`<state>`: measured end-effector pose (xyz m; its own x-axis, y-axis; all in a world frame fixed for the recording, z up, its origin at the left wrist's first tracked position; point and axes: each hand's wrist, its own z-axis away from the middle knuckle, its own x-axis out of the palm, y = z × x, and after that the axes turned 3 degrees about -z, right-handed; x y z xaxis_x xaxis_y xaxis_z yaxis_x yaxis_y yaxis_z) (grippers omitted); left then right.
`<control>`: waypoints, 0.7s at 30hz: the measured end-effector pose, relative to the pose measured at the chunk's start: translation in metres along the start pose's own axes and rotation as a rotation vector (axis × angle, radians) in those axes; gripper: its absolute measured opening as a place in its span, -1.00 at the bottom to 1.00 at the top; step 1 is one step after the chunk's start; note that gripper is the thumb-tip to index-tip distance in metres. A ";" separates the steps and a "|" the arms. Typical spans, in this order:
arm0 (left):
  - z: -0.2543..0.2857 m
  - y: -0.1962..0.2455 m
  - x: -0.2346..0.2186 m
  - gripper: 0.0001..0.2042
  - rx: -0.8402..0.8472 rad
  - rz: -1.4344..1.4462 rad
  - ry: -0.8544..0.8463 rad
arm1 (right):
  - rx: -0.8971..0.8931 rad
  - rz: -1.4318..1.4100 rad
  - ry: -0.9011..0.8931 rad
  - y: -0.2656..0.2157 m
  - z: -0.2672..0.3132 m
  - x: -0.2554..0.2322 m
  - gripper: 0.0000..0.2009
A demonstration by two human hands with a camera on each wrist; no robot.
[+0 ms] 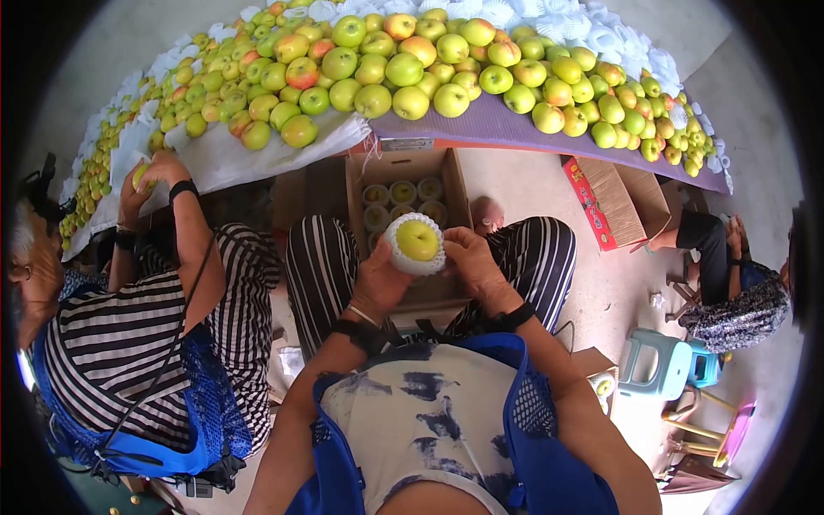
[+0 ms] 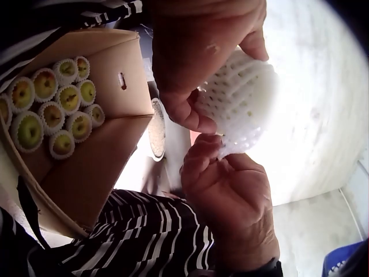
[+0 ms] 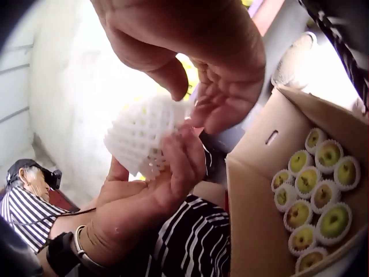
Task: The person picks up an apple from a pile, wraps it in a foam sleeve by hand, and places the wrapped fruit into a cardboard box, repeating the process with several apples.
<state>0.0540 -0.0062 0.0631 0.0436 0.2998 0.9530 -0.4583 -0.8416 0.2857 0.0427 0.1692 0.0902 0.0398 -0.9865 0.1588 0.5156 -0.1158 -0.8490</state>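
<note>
A yellow-green apple (image 1: pixel 418 241) sits in a white foam net (image 1: pixel 418 267) between the hands, its top bare in the head view. The left hand (image 1: pixel 380 279) curls around one side of it; in the left wrist view this hand (image 2: pixel 199 57) comes from the top, with the net (image 2: pixel 239 95) between thumb and fingers. On the other side, the right hand (image 1: pixel 476 264) pinches the edge of the net, its fingertips close to the left hand's in the right wrist view, where the net (image 3: pixel 147 133) hides the apple.
Beyond the knees stands a cardboard box (image 1: pixel 463 184) with netted apples inside. Many loose apples (image 1: pixel 410 103) cover a raised surface ahead, with foam nets (image 1: pixel 562 21) behind. Another person (image 1: pixel 129 343) sits close at left. An open carton (image 1: pixel 620 206) and stools (image 1: pixel 657 365) are at right.
</note>
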 end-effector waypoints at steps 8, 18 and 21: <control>0.001 0.003 0.003 -0.49 -0.140 -0.075 0.021 | -0.612 0.655 -0.259 -0.038 0.013 0.007 -0.24; 0.003 0.012 -0.003 -0.48 -0.091 -0.167 0.186 | -0.566 0.718 -0.262 -0.024 -0.028 0.016 -0.35; 0.001 0.014 -0.023 -0.52 -0.015 -0.177 0.509 | -0.336 0.601 -0.231 -0.023 -0.051 0.008 -0.38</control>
<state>0.0476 -0.0257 0.0457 -0.3131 0.6197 0.7197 -0.4955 -0.7530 0.4329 -0.0124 0.1580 0.0860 0.4322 -0.8457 -0.3130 0.0585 0.3727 -0.9261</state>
